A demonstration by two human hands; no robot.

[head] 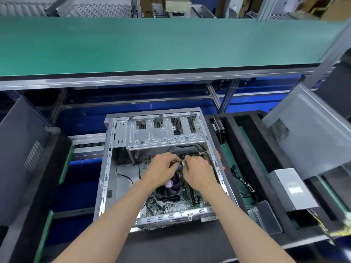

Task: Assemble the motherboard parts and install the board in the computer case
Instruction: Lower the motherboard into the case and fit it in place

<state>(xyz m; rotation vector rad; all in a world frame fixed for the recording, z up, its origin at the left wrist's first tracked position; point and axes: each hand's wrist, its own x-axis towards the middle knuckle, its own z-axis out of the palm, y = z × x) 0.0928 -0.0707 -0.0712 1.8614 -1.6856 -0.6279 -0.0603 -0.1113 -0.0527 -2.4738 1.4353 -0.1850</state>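
Hands [163, 170] [197, 172] meet mid-motherboard [171, 205], well inside case [103, 168] walls.

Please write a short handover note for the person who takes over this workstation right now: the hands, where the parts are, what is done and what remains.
Left hand and right hand: both inside the open computer case, fingers curled, meeting at small connectors beyond the CPU fan; exactly what each pinches is hidden.
Done: motherboard lies in the case with the fan mounted.
Left: finish this connection. The power supply sits outside on the right tray, beside a loose cable. Screws cannot be judged.
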